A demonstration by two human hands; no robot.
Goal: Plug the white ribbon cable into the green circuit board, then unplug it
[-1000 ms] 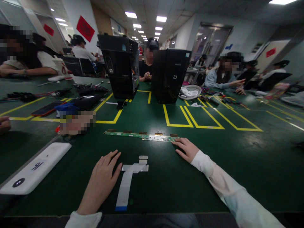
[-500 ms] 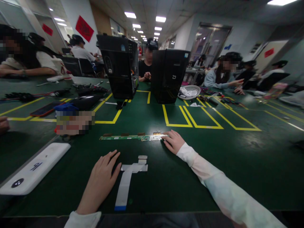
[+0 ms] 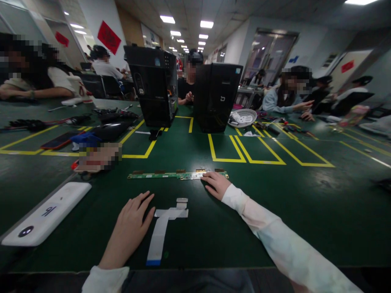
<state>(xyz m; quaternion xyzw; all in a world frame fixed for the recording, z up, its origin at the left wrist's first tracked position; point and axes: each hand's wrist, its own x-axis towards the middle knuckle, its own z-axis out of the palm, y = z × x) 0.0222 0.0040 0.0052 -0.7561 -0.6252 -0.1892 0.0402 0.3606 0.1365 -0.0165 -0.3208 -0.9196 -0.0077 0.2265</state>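
A long, narrow green circuit board (image 3: 165, 176) lies crosswise on the dark green table, with copper-coloured tabs along its far edge. My right hand (image 3: 217, 185) rests at the board's right part, fingers stretched out, the fingertips touching or just at its near edge. Nearer to me lies a white flat ribbon cable (image 3: 159, 236), bent into a T shape, with a blue end towards me and a connector at its far end. Just left of the cable, my left hand (image 3: 133, 221) lies palm down with its fingers spread, holding nothing.
Two black computer towers (image 3: 152, 87) stand at the back, with a person behind them. A white power bank-like device (image 3: 45, 215) lies at left, near cables and a blue cloth (image 3: 86, 139). A white basket (image 3: 243, 118) sits back right; yellow tape (image 3: 265, 162) marks the table.
My right hand has slid slightly left along the circuit board, so the board's right end now shows beyond it. The left hand stays in place beside the ribbon cable.
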